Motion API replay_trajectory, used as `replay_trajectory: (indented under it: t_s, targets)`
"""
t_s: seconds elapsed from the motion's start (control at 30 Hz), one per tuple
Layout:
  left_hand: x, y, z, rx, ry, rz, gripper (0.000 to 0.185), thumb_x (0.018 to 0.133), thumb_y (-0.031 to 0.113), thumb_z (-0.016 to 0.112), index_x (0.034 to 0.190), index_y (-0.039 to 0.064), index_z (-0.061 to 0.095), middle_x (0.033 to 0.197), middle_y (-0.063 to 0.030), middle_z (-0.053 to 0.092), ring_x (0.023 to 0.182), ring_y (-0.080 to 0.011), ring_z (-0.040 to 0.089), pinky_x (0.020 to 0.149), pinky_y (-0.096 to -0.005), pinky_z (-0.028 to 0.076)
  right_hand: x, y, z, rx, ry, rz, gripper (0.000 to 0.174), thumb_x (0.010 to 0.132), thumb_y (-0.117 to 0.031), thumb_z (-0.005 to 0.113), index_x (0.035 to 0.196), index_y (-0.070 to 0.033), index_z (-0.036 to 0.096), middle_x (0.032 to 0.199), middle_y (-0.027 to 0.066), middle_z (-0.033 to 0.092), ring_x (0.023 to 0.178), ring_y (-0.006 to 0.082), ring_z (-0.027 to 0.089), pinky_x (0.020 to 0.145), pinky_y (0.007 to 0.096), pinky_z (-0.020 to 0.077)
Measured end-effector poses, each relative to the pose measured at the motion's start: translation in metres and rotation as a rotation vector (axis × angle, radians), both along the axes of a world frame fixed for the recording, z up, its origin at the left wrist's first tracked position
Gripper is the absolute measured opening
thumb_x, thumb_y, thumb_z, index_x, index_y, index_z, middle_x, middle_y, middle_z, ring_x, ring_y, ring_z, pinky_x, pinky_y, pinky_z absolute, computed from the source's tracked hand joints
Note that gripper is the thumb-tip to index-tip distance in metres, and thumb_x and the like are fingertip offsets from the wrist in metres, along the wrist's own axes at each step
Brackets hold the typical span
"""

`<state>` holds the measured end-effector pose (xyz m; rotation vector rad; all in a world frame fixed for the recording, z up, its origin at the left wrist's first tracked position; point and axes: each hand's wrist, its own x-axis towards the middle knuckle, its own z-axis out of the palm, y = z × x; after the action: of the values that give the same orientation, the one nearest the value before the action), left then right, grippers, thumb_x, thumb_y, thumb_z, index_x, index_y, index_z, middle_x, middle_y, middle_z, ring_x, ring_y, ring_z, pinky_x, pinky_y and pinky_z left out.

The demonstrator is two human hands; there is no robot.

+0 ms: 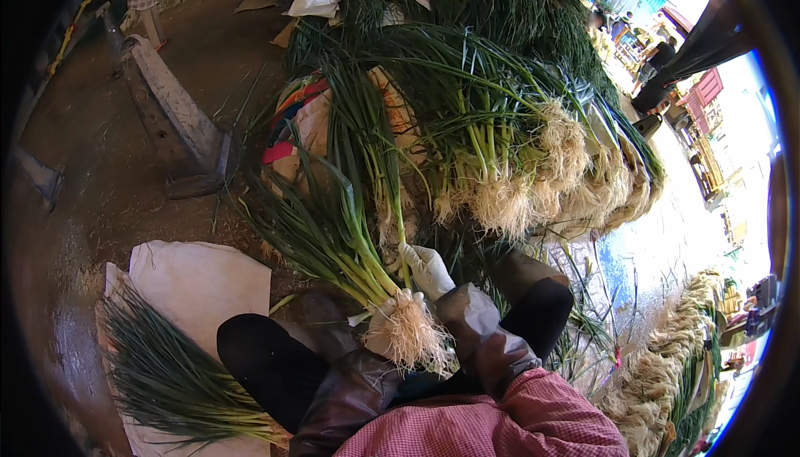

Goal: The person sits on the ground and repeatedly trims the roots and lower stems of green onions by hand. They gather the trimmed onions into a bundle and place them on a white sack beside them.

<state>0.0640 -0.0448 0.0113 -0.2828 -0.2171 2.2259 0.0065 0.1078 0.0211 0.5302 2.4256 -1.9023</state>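
A bunch of green onions [362,263] with pale, bushy roots [409,332] lies slantwise over my lap, leaves up and to the left. My left sleeve cover [353,385] reaches under these roots. My left hand is almost wholly hidden behind them, holding the bunch near its white bases. My right hand [428,271], in a white glove, grips a single green onion stalk [400,219] just right of the bunch. That stalk's leaves run upward among others in front of me.
A large heap of green onions [494,138] stands ahead, roots toward me. To my left, more green onions [181,369] lie on a pale sheet [206,276]. A heavy metal stand [172,113] rises at the left. Root-out stacks [662,344] line the right; people [656,57] are farther off.
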Motion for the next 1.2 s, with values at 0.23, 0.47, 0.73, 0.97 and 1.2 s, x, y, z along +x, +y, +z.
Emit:
replay_trajectory:
  t_s: [0.23, 0.47, 0.73, 0.97, 1.2]
  targets:
    - [-0.004, 0.002, 0.006, 0.210, 0.050, 0.025, 0.033, 0.089, 0.025, 0.064, 0.114, 0.004, 0.057, 0.111, -0.0111, 0.062, 0.108, -0.0266, 0.060, 0.091, -0.0467, 0.053, 0.042, -0.010, 0.083, 0.434, 0.440, 0.030, 0.031, 0.097, -0.015, 0.054, 0.068, -0.003, 0.054, 0.062, 0.0056, 0.064, 0.053, 0.0142, 0.062, 0.050, 0.0280, 0.0486]
    - [-0.002, 0.002, -0.005, 0.180, 0.068, -0.032, 0.036, 0.091, 0.027, 0.063, 0.120, 0.009, 0.056, 0.116, -0.0104, 0.061, 0.095, -0.0221, 0.062, 0.080, -0.0398, 0.055, 0.046, 0.061, 0.094, -0.217, 0.056, 0.195, 0.032, 0.100, -0.023, 0.050, 0.114, 0.004, 0.060, 0.076, 0.0078, 0.064, 0.071, 0.0169, 0.062, 0.078, 0.0351, 0.0507]
    - [0.002, 0.004, -0.005, -0.335, 0.092, -0.113, 0.035, 0.091, 0.025, 0.059, 0.119, 0.004, 0.055, 0.109, -0.0101, 0.062, 0.101, -0.0246, 0.060, 0.086, -0.0430, 0.053, -0.008, 0.019, 0.000, 0.217, -0.341, 0.233, 0.047, 0.088, -0.040, 0.068, 0.108, 0.003, 0.066, 0.083, 0.0077, 0.067, 0.070, 0.0142, 0.061, 0.066, 0.0282, 0.0514]
    - [0.002, 0.007, -0.005, -0.086, 0.104, -0.005, 0.039, 0.091, 0.027, 0.059, 0.122, 0.003, 0.053, 0.115, -0.0105, 0.060, 0.105, -0.0241, 0.059, 0.093, -0.0417, 0.051, 0.003, 0.012, 0.028, -1.085, -0.230, 0.111, 0.038, 0.101, -0.027, 0.047, 0.113, 0.006, 0.063, 0.080, 0.0012, 0.059, 0.074, 0.0120, 0.057, 0.065, 0.0270, 0.0507]
    - [0.005, 0.009, -0.022, -0.286, 0.038, -0.107, 0.037, 0.092, 0.028, 0.058, 0.120, 0.004, 0.054, 0.113, -0.0131, 0.060, 0.099, -0.0256, 0.061, 0.087, -0.0451, 0.053, 0.029, 0.013, 0.011, 0.606, 0.180, 0.032, 0.032, 0.097, -0.024, 0.055, 0.074, -0.001, 0.058, 0.056, 0.0119, 0.057, 0.048, 0.0264, 0.057, 0.048, 0.0352, 0.0449]
